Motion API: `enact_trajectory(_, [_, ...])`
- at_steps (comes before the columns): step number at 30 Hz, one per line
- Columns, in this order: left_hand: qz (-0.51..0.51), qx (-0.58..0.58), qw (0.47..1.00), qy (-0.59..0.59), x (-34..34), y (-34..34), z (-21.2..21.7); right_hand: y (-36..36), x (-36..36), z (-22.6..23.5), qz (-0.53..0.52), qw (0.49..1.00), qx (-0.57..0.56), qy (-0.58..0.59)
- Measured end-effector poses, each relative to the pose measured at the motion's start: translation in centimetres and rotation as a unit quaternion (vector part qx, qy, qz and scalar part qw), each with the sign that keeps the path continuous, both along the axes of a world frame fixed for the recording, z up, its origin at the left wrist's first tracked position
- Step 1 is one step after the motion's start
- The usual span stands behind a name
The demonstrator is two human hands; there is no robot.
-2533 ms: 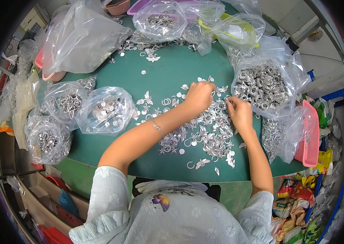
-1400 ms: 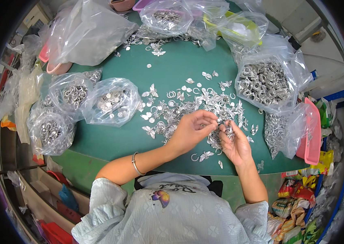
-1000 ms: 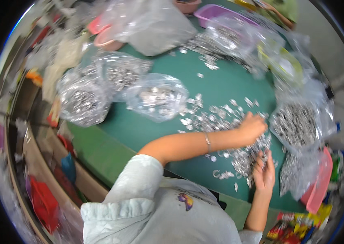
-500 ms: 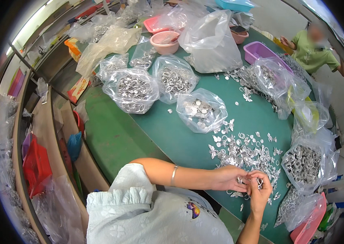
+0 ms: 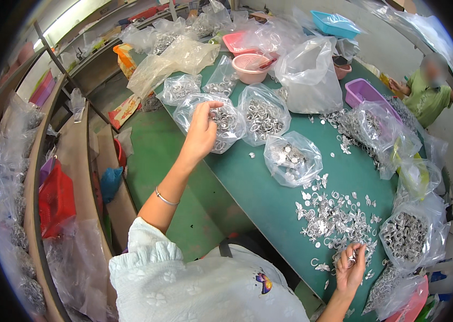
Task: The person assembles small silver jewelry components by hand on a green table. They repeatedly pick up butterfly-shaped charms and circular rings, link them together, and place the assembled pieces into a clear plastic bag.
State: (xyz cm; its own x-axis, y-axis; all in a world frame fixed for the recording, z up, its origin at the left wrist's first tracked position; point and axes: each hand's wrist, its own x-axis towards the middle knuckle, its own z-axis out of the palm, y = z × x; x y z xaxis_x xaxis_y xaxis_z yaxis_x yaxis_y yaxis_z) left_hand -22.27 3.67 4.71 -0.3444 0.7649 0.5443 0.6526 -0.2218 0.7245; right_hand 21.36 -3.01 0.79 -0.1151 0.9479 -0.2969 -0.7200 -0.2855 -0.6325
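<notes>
My left hand [image 5: 202, 133] is over a clear plastic bag of silver ring-shaped pieces [image 5: 226, 124] at the table's left edge. Its fingers are curled toward the bag; whatever lies between them is hard to make out. At the lower right, my right hand [image 5: 350, 268] is palm up, its fingers bent round silver rings [image 5: 352, 258]. Just beyond it spreads a loose pile of silver rings and flat, leaf-like or winged pieces [image 5: 333, 217]. Between the two hands stands an open clear bag of flat silver pieces [image 5: 291, 155].
Another bag of rings [image 5: 263, 117] stands right of my left hand. A full bag [image 5: 406, 236] sits on the right edge. Farther back are a pink bowl [image 5: 250, 68], a large clear bag [image 5: 310, 78] and a purple basin [image 5: 366, 91]. A person in green [image 5: 427, 96] is at the far right.
My left hand has left my right hand and swung up and left to the bag of rings. The right hand has shifted slightly lower, still holding rings. The view has shifted too.
</notes>
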Motion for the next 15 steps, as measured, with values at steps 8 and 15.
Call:
enact_trajectory(8, [-0.162, 0.022, 0.963, -0.215, 0.8, 1.0, 0.8, -0.4, 0.6, -0.5, 0.028, 0.998, -0.042, 0.026])
enact_trajectory(15, [-0.026, -0.043, 0.973, 0.227, 4.0, 6.9, 2.8, -0.4, -0.1, -0.1, 0.011, 0.992, -0.079, 0.094])
